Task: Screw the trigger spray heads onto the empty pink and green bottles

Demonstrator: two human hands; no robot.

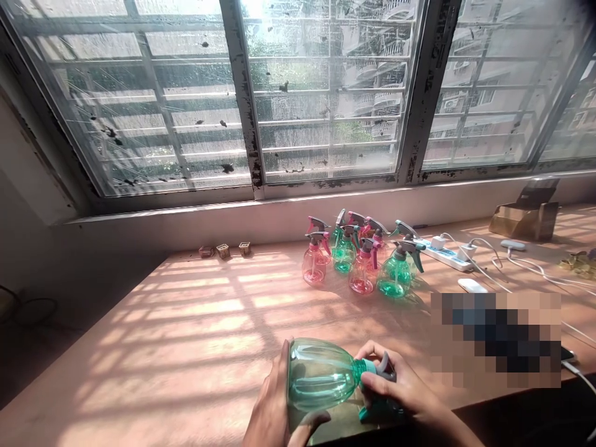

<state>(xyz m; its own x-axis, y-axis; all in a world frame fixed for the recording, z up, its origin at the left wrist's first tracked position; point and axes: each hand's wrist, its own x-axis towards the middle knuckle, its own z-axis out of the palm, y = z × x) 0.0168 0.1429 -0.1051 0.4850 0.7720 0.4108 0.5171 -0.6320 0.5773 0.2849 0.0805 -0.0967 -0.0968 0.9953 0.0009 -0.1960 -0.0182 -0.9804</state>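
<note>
A clear green spray bottle [321, 375] lies on its side in both my hands, low in the middle of the view. My left hand [274, 403] is wrapped round the bottle's wide base. My right hand [400, 388] is closed on its teal neck and grey trigger head [384, 366]. The bottle is held just above the near edge of the wooden table [186, 335].
Several pink and green spray bottles [361, 261] stand grouped at the back of the table. To their right lie a white power strip [442, 251] with cables, a white puck [471, 285] and a cardboard box [526, 217]. Three small pots [223, 250] stand below the barred window.
</note>
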